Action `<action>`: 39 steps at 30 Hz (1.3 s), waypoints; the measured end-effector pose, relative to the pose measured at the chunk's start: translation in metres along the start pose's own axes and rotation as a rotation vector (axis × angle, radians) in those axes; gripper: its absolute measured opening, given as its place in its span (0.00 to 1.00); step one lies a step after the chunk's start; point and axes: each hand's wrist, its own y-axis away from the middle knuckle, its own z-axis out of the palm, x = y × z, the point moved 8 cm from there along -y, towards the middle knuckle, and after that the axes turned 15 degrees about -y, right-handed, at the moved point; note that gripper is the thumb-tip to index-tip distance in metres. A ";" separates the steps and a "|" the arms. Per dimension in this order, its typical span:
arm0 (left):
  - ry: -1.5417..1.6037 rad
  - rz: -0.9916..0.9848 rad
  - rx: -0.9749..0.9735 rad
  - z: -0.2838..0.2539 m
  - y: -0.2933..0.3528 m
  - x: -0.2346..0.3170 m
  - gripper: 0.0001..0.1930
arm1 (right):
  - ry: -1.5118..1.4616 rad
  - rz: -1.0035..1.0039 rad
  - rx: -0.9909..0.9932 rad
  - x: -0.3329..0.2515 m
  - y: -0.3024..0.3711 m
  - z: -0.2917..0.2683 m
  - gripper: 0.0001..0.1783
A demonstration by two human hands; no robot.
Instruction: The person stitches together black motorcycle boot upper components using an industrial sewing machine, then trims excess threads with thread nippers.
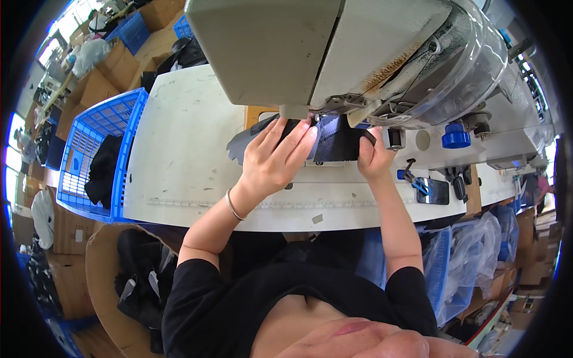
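A large off-white sewing machine (pixel 262 53) stands over the white table, its small lamp lighting the stitching spot. Under it lies a dark piece of material (pixel 340 143), black with a grey part reaching out to the left. My left hand (pixel 276 152) rests on the grey part with fingers stretched out flat, just left of the needle area. On the black part's right end, my right hand (pixel 375 154) is closed in a pinch, thumb and fingers gripping the edge. The needle tip itself is hard to make out behind my left fingers and the machine head.
A blue plastic basket (pixel 135 149) with black pieces stands at the table's left edge. Below it is a cardboard box (pixel 98 268) of dark pieces. Right of my right hand lie a phone (pixel 439 192) and blue-handled snips (pixel 419 184). A ruler strip (pixel 239 204) runs along the front edge.
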 end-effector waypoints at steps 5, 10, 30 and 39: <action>-0.019 -0.014 -0.048 0.000 -0.002 0.004 0.10 | -0.177 0.159 0.264 0.002 -0.001 -0.011 0.13; -0.027 -0.013 -0.053 0.000 -0.003 0.004 0.12 | -0.162 0.160 0.267 0.002 -0.004 -0.011 0.12; 0.019 0.034 0.021 0.002 -0.004 -0.001 0.10 | 0.067 0.053 0.288 -0.006 0.018 -0.002 0.24; 0.023 0.038 -0.039 0.005 -0.003 -0.002 0.08 | 0.055 0.068 0.274 -0.007 0.015 -0.001 0.24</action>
